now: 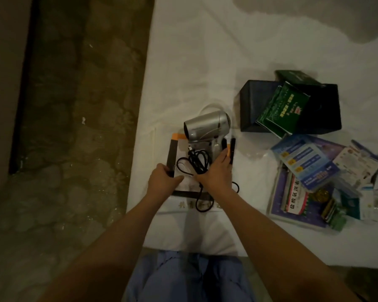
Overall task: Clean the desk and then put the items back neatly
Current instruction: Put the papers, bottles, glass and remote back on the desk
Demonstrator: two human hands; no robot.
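Dim, soft-focus, wide-angle edge distortion

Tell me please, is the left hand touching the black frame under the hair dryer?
Touching. The head view shows the left hand gripping the left bar of the black frame, fingers curled round it, beside the hair dryer.

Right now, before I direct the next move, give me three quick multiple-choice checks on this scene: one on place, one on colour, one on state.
1. Where does the hair dryer lie?
A. on the flat tray between the hands
B. inside the dark box
C. on the floor

2. What colour is the packet sticking out of the dark box?
A. red
B. green
C. yellow

3. What is the left hand doing?
A. hanging idle
B. holding the hair dryer
C. gripping the tray's dark left edge

Answers: 1 A, the dryer rests on the tray with its black cord coiled beside it. 2 B, its printed face is green. 3 C, the fingers curl round the frame.
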